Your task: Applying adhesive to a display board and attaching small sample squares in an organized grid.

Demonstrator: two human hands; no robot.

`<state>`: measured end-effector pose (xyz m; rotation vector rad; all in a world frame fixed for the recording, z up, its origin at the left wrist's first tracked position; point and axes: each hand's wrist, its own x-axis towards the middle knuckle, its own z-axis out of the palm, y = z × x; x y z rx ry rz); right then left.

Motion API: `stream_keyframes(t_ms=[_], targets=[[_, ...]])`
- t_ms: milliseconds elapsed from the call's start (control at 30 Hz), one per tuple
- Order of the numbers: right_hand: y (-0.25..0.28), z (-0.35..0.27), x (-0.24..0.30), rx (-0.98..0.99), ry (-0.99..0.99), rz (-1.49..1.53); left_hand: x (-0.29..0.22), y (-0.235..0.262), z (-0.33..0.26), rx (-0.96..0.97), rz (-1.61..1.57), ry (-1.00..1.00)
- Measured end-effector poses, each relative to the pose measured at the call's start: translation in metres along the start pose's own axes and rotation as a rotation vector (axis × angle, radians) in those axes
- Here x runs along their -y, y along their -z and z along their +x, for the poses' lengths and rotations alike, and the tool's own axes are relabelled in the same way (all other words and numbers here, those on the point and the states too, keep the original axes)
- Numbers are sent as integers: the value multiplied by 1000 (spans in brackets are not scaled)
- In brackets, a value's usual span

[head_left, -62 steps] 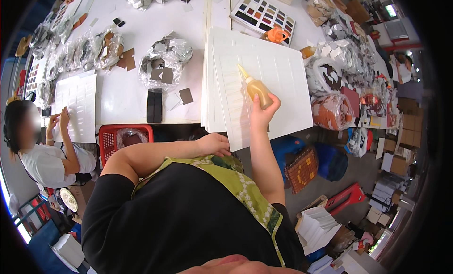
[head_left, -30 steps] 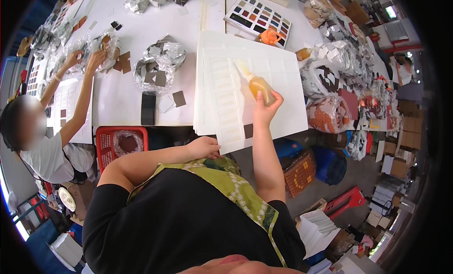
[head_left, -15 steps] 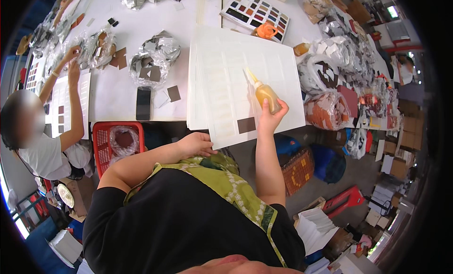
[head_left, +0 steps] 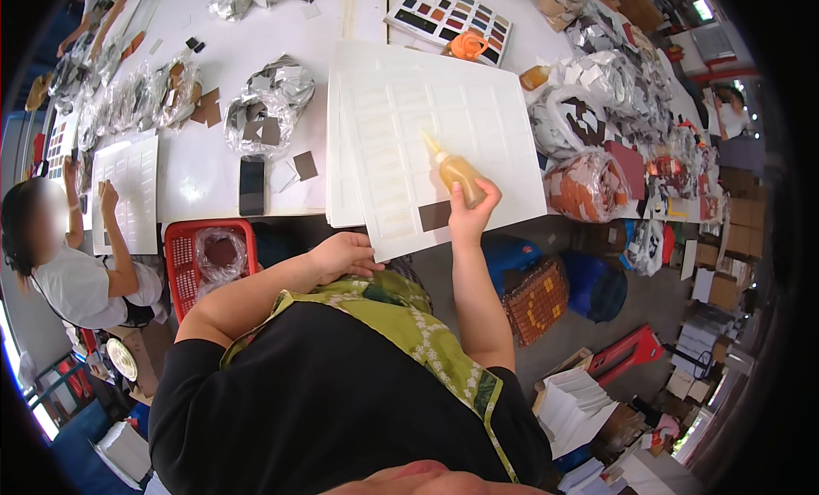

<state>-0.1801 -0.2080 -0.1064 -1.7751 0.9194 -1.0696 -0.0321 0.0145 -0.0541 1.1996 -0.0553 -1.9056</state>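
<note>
Nearest: left hand (head_left: 341, 254) resting loosely curled at near table edge, fingers half bent, just touching lower-left corner of the white card sheet (head_left: 444, 145); holding nothing. Same spot as 2 s ago, only slid slightly w/ the sheet.

Right hand (head_left: 471, 212) wrapped around base of amber glue bottle (head_left: 452, 167), fingers closed on it, nozzle tilted up-left onto the sheet. Vs 2 s ago: bottle tip further down and left along the grid of pale rectangles, now near mid-sheet. Looks like bottle working cell by cell toward near edge.

One dark brown swatch (head_left: 435, 215) lying on sheet just beside right hand, lower edge; rest of the cells look bare. Sheet sits on a stack of similar sheets, overhanging table edge toward body.

Left of stack: black phone (head_left: 252, 185), loose brown squares, crinkled clear bags (head_left: 266, 103). Red basket (head_left: 213, 260) below table edge.

Further: colour sample board (head_left: 450, 13), orange lid thing (head_left: 467, 45) by it. Co-worker far left, arm back down on own white sheet (head_left: 126, 192); was reaching across table 1 s ago.
</note>
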Motion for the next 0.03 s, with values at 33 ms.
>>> stream_keyframes(t_ms=[33], targets=[[-3,-5,2,48,-5,50,2,2,1,10,2,-2]])
